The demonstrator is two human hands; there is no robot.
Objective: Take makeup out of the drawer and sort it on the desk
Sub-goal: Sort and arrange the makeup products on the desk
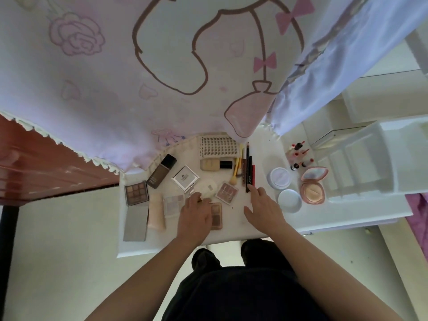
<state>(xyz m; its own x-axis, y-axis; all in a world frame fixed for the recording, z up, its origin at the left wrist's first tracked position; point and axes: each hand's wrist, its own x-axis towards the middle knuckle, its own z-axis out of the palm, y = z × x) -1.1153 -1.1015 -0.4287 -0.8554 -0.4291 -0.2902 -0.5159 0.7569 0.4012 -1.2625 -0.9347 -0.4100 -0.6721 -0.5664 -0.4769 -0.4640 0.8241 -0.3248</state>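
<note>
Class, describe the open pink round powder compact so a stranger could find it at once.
Go to the right end of the white desk, by the white compartment tray. Between that tray and a pale blue round pot lies the pink round compact. Unlike its neighbours, it is hinged open, showing mirror and beige powder.

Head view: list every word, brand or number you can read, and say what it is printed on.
"XOYO": on the edge of the lash card.
Too small to read: print on the silver compact.
Blurred: label on the dark foundation bottle, script on the pink palette.
</note>
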